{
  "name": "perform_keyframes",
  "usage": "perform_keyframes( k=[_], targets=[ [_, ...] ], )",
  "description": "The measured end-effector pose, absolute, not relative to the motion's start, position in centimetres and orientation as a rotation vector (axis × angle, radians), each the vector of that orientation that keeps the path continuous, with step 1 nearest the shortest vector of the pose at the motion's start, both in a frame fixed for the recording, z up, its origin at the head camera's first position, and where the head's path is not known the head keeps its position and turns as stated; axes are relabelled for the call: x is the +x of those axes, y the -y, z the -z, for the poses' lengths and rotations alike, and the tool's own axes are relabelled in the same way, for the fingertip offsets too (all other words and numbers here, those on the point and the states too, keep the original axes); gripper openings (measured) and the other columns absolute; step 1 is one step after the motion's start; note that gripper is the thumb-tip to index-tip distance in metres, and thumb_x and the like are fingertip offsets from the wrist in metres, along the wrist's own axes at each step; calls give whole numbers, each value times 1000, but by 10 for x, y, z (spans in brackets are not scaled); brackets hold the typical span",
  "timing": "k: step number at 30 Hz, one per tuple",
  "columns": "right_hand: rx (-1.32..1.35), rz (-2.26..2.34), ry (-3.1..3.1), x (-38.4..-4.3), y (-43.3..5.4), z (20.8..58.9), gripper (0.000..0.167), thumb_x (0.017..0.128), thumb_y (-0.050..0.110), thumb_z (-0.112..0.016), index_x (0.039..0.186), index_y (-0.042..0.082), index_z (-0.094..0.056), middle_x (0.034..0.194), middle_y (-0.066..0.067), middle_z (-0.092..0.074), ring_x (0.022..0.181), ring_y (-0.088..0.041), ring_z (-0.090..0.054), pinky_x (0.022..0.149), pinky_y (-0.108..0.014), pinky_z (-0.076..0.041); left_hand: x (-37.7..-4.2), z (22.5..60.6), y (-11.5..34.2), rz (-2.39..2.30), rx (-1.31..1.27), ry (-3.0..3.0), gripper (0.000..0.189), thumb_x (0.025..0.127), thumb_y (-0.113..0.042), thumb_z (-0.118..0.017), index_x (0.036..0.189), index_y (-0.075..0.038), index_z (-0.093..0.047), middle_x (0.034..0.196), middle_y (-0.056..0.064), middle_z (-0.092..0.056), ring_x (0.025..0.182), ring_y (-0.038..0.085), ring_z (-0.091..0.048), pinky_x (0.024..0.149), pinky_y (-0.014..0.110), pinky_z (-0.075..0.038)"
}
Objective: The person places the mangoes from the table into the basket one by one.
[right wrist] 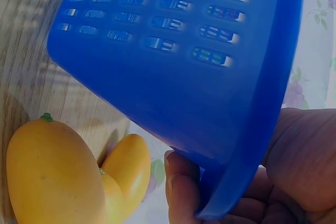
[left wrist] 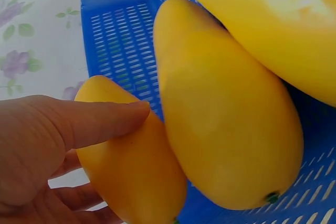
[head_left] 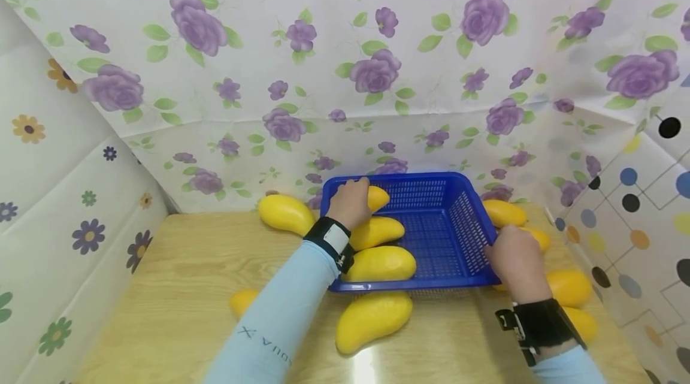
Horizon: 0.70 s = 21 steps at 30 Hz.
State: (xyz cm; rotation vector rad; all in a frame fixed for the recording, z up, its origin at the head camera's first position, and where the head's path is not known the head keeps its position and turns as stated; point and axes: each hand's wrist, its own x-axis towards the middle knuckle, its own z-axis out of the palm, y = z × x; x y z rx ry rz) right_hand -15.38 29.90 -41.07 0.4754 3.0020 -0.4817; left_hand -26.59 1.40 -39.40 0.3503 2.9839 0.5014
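Observation:
A blue plastic basket with slotted walls stands on the table. At its far left corner my left hand grips a yellow mango, thumb on top and fingers round the outer side. Two more mangoes lie beside it along the basket's left side, a middle one and a near one. My right hand holds the basket's right rim, its fingers curled under the edge. In the right wrist view the basket wall slants above the wooden tabletop.
One mango lies in front of the basket, another behind its left side, and a third is partly covered by my left sleeve. Several mangoes lie to the right. Flower-patterned sheets surround the wooden table.

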Motion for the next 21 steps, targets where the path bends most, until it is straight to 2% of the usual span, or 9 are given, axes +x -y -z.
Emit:
perform_keyframes(
  k=[5, 13, 21],
  targets=[
    [474, 481, -3005, -153, -298, 411, 32, 87, 20, -62, 90, -11, -59, 69, -18, -57, 56, -26, -54, 45, -27, -41, -269, 402, -14, -469, 340, -2992, 47, 85, -18, -65, 129, -13, -48, 122, 12, -58, 106, 31, -57, 86, 50, -52],
    [444, 458, -3042, -154, -297, 410, 32, 86, 20, -63, 88, -12, -59, 69, -18, -57, 56, -26, -54, 46, -27, -41, -270, 406, -12, -460, 342, -2973, 53, 86, -17, -65, 135, -15, -45, 129, 13, -52, 115, 32, -52, 93, 53, -47],
    [428, 442, -3063, -153, -297, 411, 31, 85, 20, -63, 84, -11, -59, 67, -17, -56, 54, -26, -54, 44, -27, -41, -270, 409, -10, -401, 357, -2966, 52, 87, -15, -62, 136, -15, -45, 131, 12, -51, 119, 30, -50, 98, 50, -45]
  ],
)
